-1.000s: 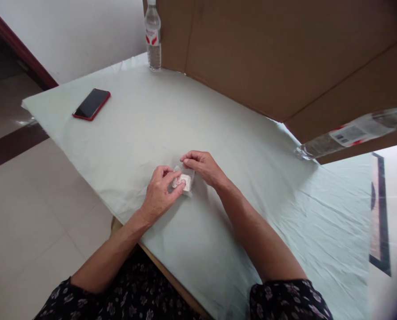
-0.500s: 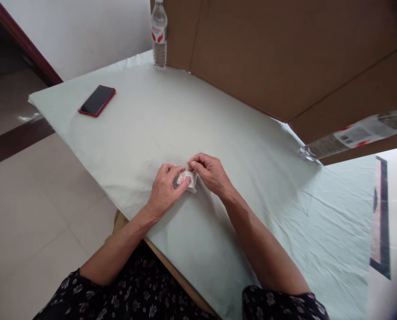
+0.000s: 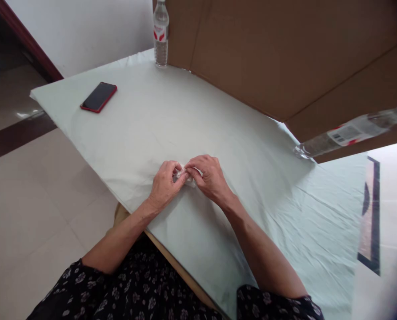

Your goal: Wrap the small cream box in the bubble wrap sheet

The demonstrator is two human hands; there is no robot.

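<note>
A small clear plastic packet [image 3: 185, 174] with something pale and pinkish inside rests on the pale green tablecloth [image 3: 151, 129]. My left hand [image 3: 165, 184] pinches its left side with thumb and fingers. On the right side, my right hand [image 3: 209, 176] grips it, fingers curled over it. Both hands meet over the packet near the table's front edge, so most of it is hidden.
A red-cased phone [image 3: 98, 97] lies at the far left. One water bottle [image 3: 160, 33] stands upright at the back beside a large cardboard sheet [image 3: 285, 53]. Another bottle [image 3: 348, 133] lies at the right against the cardboard. Tiled floor is to the left.
My right hand has come down from the packet's top edge and closed over it. Both hands have drawn together, and the packet is now far more covered.
</note>
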